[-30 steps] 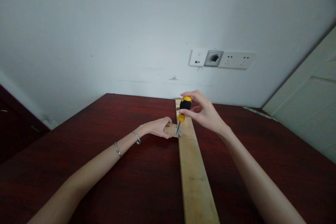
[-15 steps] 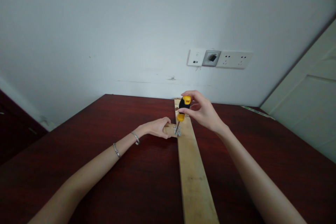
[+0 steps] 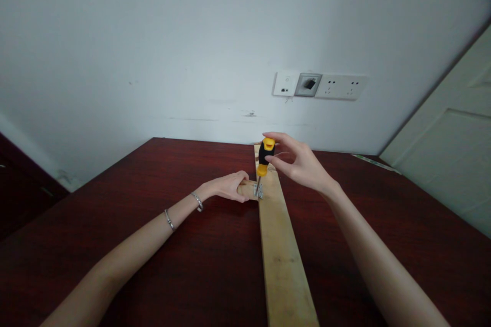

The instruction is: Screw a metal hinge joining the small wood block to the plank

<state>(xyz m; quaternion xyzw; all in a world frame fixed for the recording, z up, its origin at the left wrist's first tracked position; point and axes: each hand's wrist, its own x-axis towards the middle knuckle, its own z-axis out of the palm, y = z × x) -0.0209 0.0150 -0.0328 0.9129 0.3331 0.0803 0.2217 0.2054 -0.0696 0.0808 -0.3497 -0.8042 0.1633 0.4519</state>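
My left hand grips a short wooden block whose end meets the left edge of a long wooden plank. A small metal hinge-like plate spans the joint between the two pieces. My right hand has its fingers around the handle of a yellow-and-black screwdriver. The tool stands nearly upright, leaning slightly, with its tip down at the metal plate. Any screw under the tip is too small to make out.
The plank lies on a dark red table, its far end near the white wall. Socket panels are on the wall, and a white panelled door stands at the right. A flat printed strip lies at the table's back right.
My right hand has shifted slightly left, and the screwdriver's handle has moved a little left with it. My left hand and the wooden pieces stay in place.
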